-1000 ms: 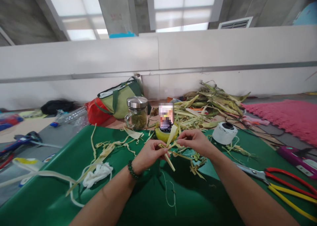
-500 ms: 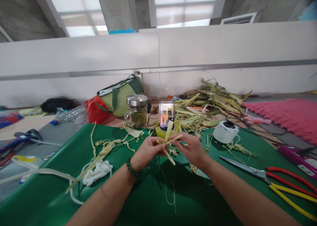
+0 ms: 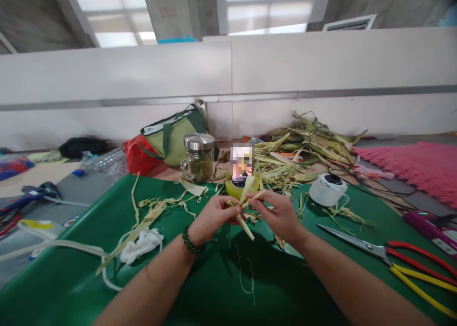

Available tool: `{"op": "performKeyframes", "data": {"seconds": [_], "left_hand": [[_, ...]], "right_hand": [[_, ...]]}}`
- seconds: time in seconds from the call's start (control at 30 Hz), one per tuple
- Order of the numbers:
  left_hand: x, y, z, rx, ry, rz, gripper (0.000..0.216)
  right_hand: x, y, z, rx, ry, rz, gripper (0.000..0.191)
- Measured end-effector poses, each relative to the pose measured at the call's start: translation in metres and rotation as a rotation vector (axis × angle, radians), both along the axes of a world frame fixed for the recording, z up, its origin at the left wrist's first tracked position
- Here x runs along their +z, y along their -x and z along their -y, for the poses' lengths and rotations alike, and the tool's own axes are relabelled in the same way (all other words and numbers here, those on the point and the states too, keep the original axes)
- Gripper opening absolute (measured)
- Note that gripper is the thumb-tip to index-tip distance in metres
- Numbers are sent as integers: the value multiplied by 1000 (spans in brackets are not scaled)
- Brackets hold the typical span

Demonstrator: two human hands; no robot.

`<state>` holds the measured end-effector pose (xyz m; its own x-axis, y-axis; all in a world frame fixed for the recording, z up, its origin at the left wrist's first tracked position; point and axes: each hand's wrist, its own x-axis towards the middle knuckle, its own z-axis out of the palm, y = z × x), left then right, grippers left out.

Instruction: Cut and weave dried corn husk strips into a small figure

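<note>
Pale yellow-green corn husk strips (image 3: pixel 246 227) cross each other between my two hands above the green mat (image 3: pixel 278 292). My left hand (image 3: pixel 216 216), with a beaded bracelet on its wrist, pinches the crossing from the left. From the right, my right hand (image 3: pixel 278 214) grips the end of one husk strip between thumb and fingers. One broad strip stands up from the crossing, and another points down toward me. Just behind them, a phone (image 3: pixel 238 179) with a lit screen leans in a yellow roll of tape (image 3: pixel 233 191).
A glass jar mug (image 3: pixel 200 166) stands behind my left hand. To the right are scissors (image 3: pixel 367 246) with red and yellow handles and a white cup (image 3: pixel 326 192). Corn husks (image 3: pixel 321 145) are heaped at the back. White cloth (image 3: pixel 143 247) lies on the left.
My right hand has shifted slightly right, with the husk strip in its fingers. The left hand keeps its pinch. The whole view has moved a little.
</note>
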<state>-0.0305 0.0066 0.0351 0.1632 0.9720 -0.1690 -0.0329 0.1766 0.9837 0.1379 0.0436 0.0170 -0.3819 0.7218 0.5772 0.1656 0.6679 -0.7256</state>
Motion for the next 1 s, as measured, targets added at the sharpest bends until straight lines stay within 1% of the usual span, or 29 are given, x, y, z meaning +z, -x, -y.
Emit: {"op": "performKeyframes", "data": {"seconds": [0.07,0.13,0.23,0.37,0.47,0.57,0.67,0.73,0.8,0.87,1.0], "left_hand": [[1,0,0,7,-15,27,26],[1,0,1,30,-41,23,23],[1,-2,1,66,-87,-37,16],[-1,-5,1,61,-111,-100,13],[-2,-5,1,39,-103,-86,16],[-3,-4,1,11,-81,-52,20],[-3,-2,1,16,-50,-28,23],[-3,-2,1,26,-38,-37,23],[-3,-2,0,38,-36,-53,23],[-2,-1,-1,50,-30,-57,23],[-1,-2,-1,47,41,-25,24]], "right_hand": [[-1,-1,-6,-12,197,-54,23],[-2,-2,-13,-21,345,-120,25],[-2,-2,-18,-50,450,-189,29],[-2,0,-17,80,574,-81,25],[-2,1,-16,72,603,-98,23],[0,-1,-18,12,548,-89,20],[3,-4,-19,-57,499,-162,22],[4,-6,-18,2,507,-216,23],[5,-7,-15,122,490,-222,23],[5,-7,-12,186,388,-175,22],[3,-5,-6,137,38,-26,20]]}}
